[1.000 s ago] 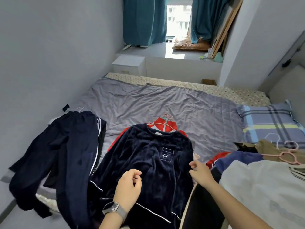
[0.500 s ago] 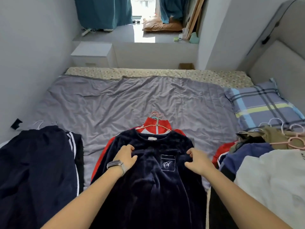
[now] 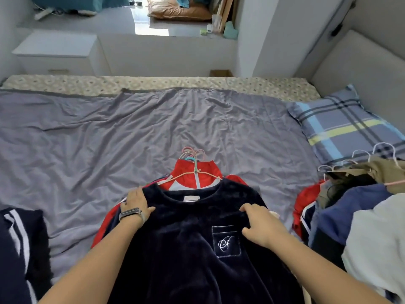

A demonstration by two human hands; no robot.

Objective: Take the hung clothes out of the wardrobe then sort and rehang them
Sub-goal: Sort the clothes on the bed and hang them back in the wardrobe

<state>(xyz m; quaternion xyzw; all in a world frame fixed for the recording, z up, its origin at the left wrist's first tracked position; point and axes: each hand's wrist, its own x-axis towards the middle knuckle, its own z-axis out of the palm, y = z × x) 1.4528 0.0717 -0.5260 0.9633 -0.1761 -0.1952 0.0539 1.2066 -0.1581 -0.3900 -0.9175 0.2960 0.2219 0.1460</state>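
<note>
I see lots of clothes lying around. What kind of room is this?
Most likely a bedroom: a wide bed with a grey sheet, a plaid pillow at its head, and a white bedside cabinet by the wall.

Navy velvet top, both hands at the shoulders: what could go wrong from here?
1. The navy velvet top lies over a red jacket and crossed hanger hooks; lifting it may drag those along or tangle them.
2. The left hand and right hand grip fabric only, so a hanger inside, if any, could slip out.
3. The pile of clothes at right sits close; sorted groups might mix.
</note>
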